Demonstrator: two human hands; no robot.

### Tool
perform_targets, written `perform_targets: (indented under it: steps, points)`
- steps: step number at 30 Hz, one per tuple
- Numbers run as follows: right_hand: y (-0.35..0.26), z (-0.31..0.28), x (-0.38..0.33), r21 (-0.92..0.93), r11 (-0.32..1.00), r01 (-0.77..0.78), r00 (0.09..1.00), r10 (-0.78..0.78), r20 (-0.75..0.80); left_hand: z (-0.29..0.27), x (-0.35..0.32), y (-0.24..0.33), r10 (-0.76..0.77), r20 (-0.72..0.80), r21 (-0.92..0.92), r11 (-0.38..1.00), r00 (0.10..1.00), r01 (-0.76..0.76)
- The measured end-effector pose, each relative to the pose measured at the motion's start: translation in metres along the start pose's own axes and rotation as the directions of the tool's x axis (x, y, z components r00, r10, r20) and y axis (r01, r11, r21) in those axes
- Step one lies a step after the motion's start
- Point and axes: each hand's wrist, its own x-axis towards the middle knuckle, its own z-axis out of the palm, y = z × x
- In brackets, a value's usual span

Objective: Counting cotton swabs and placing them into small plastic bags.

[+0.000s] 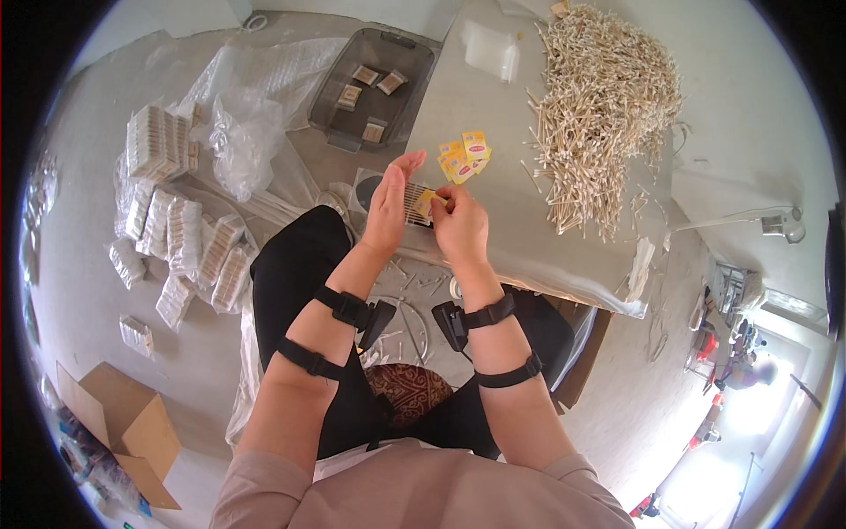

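Note:
At the table's near-left edge, a row of cotton swabs [414, 214] lies between my hands. My left hand [388, 210] stands on edge along its left side, with the fingers stretched out straight; whether it touches the swabs I cannot tell. My right hand [461, 225] pinches a small yellow card [426, 203] between thumb and fingers, over the swabs. Just beyond the hands, several more yellow-and-white cards [463, 160] lie in a loose, overlapping group. A large heap of loose cotton swabs [608, 115] covers the table's far right.
A grey plastic bin [322, 115] holding several swab packs stands left of the table [511, 220]. Stacked swab packs [159, 145] and clear plastic sheeting [242, 145] lie on the floor at left. An opened cardboard box [132, 414] sits nearer. A clear container [492, 53] rests at the table's back.

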Motion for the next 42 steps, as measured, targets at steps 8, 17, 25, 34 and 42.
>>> perform_targets:
  steps: [8, 17, 25, 34, 42]
  points:
    - [-0.011, 0.009, -0.004, -0.087, 0.993, 0.080, 0.997, -0.077, 0.027, 0.001, 0.000, 0.003, -0.007, -0.005, -0.096, 0.995, 1.000, 0.007]
    - [-0.025, 0.005, 0.001, -0.319, 0.939, 0.126, 0.990, -0.099, 0.101, 0.000, 0.001, 0.010, -0.076, -0.063, -0.181, 0.981, 0.995, 0.063]
    - [0.008, 0.013, -0.032, -0.435, 0.787, 0.438, 0.879, -0.477, 0.020, -0.011, 0.005, 0.013, 0.031, -0.126, -0.040, 0.999, 0.992, -0.037]
    - [0.006, 0.021, -0.037, -0.495, 0.750, 0.439, 0.895, -0.415, 0.165, -0.013, 0.001, 0.011, -0.053, -0.036, -0.049, 0.998, 0.998, 0.051]
    - [0.001, 0.029, -0.038, -0.511, 0.767, 0.387, 0.916, -0.384, 0.118, -0.014, 0.001, 0.007, 0.009, -0.010, 0.044, 0.999, 1.000, -0.008]
